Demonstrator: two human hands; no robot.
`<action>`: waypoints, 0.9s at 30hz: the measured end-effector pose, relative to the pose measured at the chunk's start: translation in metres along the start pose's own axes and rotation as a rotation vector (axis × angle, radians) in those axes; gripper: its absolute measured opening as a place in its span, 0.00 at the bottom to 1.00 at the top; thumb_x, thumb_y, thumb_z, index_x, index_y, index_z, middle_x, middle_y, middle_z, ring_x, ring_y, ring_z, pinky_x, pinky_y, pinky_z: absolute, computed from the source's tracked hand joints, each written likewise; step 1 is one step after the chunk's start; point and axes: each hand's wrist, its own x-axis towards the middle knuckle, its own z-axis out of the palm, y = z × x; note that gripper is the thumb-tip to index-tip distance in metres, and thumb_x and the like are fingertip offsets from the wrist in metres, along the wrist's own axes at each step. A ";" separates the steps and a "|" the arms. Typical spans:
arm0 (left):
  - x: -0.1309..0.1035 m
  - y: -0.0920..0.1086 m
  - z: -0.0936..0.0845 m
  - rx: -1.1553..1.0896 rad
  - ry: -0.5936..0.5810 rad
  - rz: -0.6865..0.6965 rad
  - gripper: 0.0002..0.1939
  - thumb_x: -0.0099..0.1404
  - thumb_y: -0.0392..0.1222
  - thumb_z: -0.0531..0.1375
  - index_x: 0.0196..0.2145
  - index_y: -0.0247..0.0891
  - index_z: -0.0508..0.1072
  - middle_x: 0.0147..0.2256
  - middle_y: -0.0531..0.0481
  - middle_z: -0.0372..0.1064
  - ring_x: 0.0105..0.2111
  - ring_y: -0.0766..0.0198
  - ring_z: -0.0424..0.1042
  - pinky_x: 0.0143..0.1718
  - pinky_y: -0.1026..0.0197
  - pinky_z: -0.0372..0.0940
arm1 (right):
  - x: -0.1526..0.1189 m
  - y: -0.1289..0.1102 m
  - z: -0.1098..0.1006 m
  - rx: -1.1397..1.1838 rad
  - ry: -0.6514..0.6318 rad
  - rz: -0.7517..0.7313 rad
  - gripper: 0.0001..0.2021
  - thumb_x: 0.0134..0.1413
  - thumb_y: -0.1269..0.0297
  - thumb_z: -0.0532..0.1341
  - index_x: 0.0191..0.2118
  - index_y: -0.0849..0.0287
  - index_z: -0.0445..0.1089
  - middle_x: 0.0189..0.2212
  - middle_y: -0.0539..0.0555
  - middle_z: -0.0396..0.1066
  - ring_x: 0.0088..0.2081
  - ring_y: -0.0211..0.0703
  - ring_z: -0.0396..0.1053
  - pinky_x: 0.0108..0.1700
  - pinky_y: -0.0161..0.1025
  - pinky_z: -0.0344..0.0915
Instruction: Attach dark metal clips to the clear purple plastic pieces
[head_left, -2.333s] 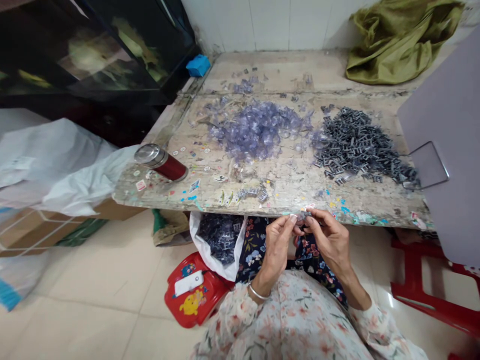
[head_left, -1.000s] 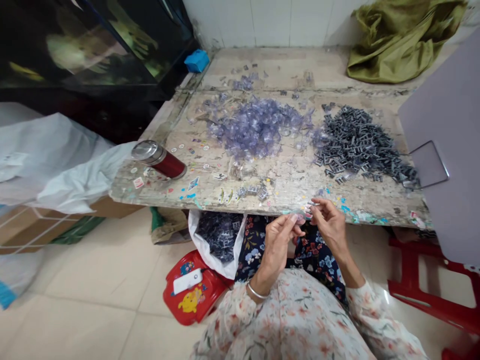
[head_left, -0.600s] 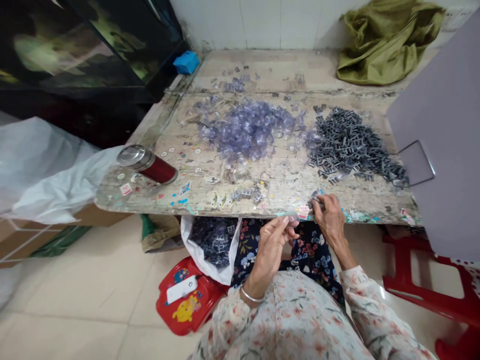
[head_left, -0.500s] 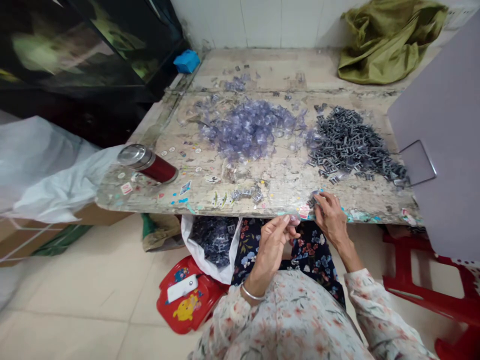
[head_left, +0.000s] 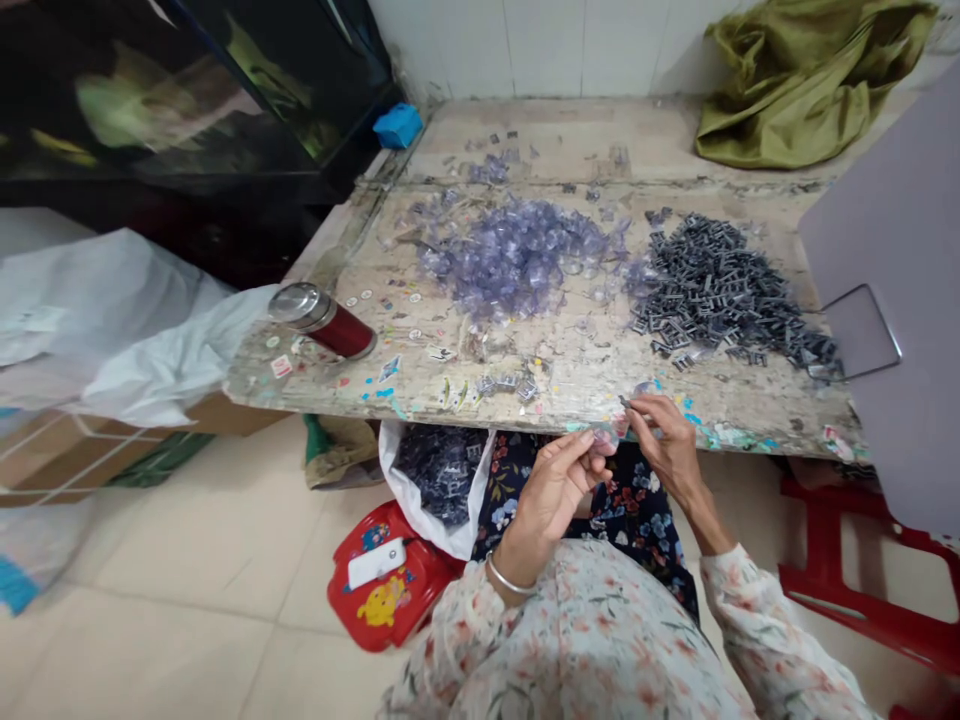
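Note:
My left hand [head_left: 559, 480] pinches a clear plastic piece [head_left: 604, 440] just off the table's front edge. Close by on its right, my right hand [head_left: 666, 440] holds a small dark grey plastic part [head_left: 625, 402] between thumb and fingertips. Another clear piece [head_left: 643, 388] lies on the table just beyond the right fingers. Further back spreads a heap of clear purplish plastic pieces [head_left: 517, 255]. To its right is a pile of dark grey plastic parts [head_left: 720, 290].
A red flask [head_left: 341, 330] stands at the table's left. Below the edge hangs a white bag [head_left: 480, 500] of dark parts, beside a red stool [head_left: 349, 590] with a white device on it. A grey panel [head_left: 892, 250] with a wire handle borders the right side; olive cloth [head_left: 810, 90] lies behind.
My right hand has come up off the tabletop with the dark grey part, closer to the left hand. A clear piece stays on the table behind it. The view has shifted slightly.

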 end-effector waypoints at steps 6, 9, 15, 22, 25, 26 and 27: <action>0.004 0.001 0.001 -0.089 -0.035 -0.079 0.11 0.52 0.40 0.71 0.30 0.30 0.78 0.28 0.48 0.75 0.24 0.72 0.68 0.28 0.67 0.66 | -0.006 -0.061 -0.029 0.068 0.086 -0.113 0.11 0.59 0.71 0.61 0.46 0.53 0.74 0.40 0.56 0.75 0.43 0.45 0.74 0.43 0.44 0.74; 0.003 0.002 0.002 -0.102 -0.033 -0.087 0.10 0.52 0.39 0.71 0.29 0.31 0.77 0.26 0.51 0.73 0.23 0.71 0.68 0.27 0.66 0.66 | -0.013 -0.076 -0.035 0.036 0.026 -0.240 0.18 0.58 0.74 0.61 0.53 0.51 0.71 0.43 0.57 0.74 0.44 0.46 0.74 0.46 0.45 0.74; -0.003 0.005 0.003 -0.019 -0.038 0.030 0.12 0.48 0.41 0.73 0.28 0.32 0.77 0.24 0.52 0.71 0.22 0.71 0.66 0.27 0.66 0.65 | -0.017 -0.079 -0.035 -0.063 -0.082 -0.445 0.28 0.58 0.78 0.60 0.63 0.52 0.62 0.46 0.60 0.74 0.47 0.47 0.73 0.48 0.45 0.73; -0.005 0.012 0.001 0.108 -0.079 0.092 0.13 0.52 0.45 0.71 0.28 0.31 0.78 0.22 0.52 0.68 0.21 0.72 0.64 0.25 0.68 0.65 | -0.016 -0.078 -0.039 -0.097 -0.123 -0.512 0.27 0.62 0.77 0.56 0.65 0.55 0.58 0.50 0.62 0.73 0.52 0.49 0.72 0.50 0.46 0.74; -0.006 0.013 0.000 0.162 -0.090 0.093 0.14 0.53 0.46 0.71 0.28 0.31 0.78 0.22 0.52 0.68 0.21 0.72 0.65 0.25 0.67 0.65 | -0.017 -0.077 -0.040 -0.092 -0.112 -0.532 0.25 0.63 0.75 0.55 0.65 0.55 0.59 0.50 0.61 0.74 0.53 0.50 0.72 0.50 0.46 0.74; -0.006 0.013 0.000 0.178 -0.091 0.097 0.14 0.53 0.47 0.71 0.28 0.31 0.77 0.22 0.52 0.67 0.20 0.72 0.65 0.25 0.67 0.65 | -0.017 -0.077 -0.041 -0.090 -0.103 -0.540 0.25 0.63 0.75 0.55 0.65 0.55 0.60 0.49 0.61 0.74 0.52 0.50 0.72 0.50 0.47 0.75; -0.006 0.014 0.000 0.193 -0.093 0.101 0.14 0.53 0.47 0.71 0.28 0.32 0.77 0.22 0.52 0.67 0.20 0.72 0.65 0.25 0.67 0.65 | -0.018 -0.076 -0.041 -0.088 -0.095 -0.551 0.26 0.63 0.75 0.55 0.65 0.56 0.59 0.49 0.62 0.74 0.52 0.50 0.72 0.50 0.47 0.75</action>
